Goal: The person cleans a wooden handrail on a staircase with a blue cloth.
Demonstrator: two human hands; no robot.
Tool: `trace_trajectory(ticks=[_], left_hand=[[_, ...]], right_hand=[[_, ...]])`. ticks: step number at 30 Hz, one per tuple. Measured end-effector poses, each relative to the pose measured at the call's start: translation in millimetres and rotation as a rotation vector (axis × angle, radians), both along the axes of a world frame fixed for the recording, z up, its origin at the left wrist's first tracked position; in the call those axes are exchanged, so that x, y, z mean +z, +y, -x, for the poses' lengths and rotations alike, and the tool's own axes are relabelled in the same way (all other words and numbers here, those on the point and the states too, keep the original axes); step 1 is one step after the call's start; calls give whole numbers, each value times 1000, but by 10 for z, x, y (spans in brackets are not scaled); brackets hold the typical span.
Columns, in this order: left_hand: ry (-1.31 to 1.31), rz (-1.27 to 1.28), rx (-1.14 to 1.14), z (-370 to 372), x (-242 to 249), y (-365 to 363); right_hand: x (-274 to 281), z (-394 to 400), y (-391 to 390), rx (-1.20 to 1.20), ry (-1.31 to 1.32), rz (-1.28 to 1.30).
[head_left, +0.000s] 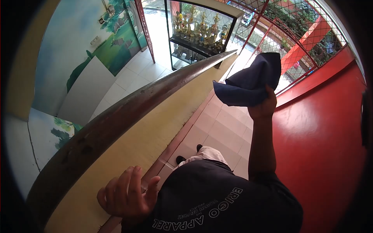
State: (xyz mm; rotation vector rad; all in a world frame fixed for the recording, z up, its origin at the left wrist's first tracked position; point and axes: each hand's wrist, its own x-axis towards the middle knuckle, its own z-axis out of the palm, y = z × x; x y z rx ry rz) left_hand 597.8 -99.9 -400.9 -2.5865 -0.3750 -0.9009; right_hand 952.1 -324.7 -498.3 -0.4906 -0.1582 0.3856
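A dark navy cloth (pixel 252 79) hangs in folds from my right hand (pixel 265 105), which is stretched forward at the end of a raised arm. My fingers are partly hidden behind the cloth, with the thumb side pressed against it. At the lower left, my left hand (pixel 128 194) is raised in front of my body, holding nothing. Its fingers are slightly bent and its thumb stands apart. The dark brown handrail (pixel 128 106) runs beside that hand, with a visible gap between them.
Tiled stairs (pixel 210 120) descend ahead, between a yellow low wall (pixel 143 136) under the handrail and a red wall (pixel 318 147). Beyond the rail stand a glass case of trophies (pixel 200 33) and a mural wall (pixel 112 42). Red-framed wire mesh (pixel 287 35) closes the far right.
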Motion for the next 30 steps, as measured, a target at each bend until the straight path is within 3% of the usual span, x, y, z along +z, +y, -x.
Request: trace_trajectory(ticks=[2,6,10,14,15,18,22,24,26,30], left_hand=[[15,22,-27,36,38,-13],[0,36,-63,51,10,4],[27,11,-67,43,22,15],[15,17,-65,54,7,0],[9,21,-67,53,6,2],[11,32,-78,45,30,-11],[-7,23,-92,48,22,-11],[-13,20,-96,56,17,-10],[-14,14,-101,57,18,-6],[-9,28,-134,40,46,-4]], right_hand=[[-540,161,-155,-9,219,258],[-893,602,-304,97,240,165],[-686,649,-476,238,25,-14],[-301,664,-399,79,-10,72],[-335,588,-408,7,91,201],[-350,504,-398,-150,-36,405],[-253,460,-436,-35,-447,239],[-103,442,-369,62,-414,131],[-177,415,-342,-2,-257,93],[-183,478,-283,-24,-99,166]])
